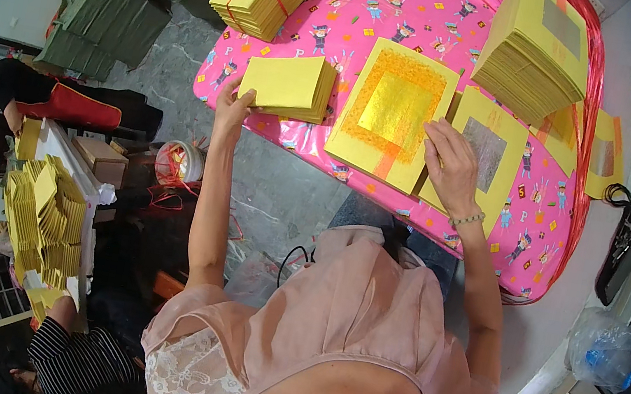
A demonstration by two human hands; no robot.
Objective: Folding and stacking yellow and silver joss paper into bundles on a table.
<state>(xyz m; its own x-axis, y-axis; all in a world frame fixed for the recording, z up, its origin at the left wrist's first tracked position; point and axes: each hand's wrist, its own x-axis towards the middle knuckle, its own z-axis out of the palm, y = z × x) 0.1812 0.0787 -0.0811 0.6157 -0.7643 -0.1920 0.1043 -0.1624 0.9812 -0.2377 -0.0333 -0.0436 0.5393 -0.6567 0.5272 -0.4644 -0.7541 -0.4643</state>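
Paper stack (284, 83), yellow, left hand (232, 106) gripping its corner, right hand (454, 166) (unclenched) by shiny gold rectangle (397, 106)

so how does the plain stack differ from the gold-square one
The plain stack is bare yellow on top; the gold stack has a gold square ringed in orange. The plain stack's face is smaller than the gold stack's. The left hand touches the plain stack; the right hand is at the gold stack's edge. Both rest on the pink cover.

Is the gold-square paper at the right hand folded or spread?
Spread: the gold-square paper lies flat, gold face up, no flap over it.
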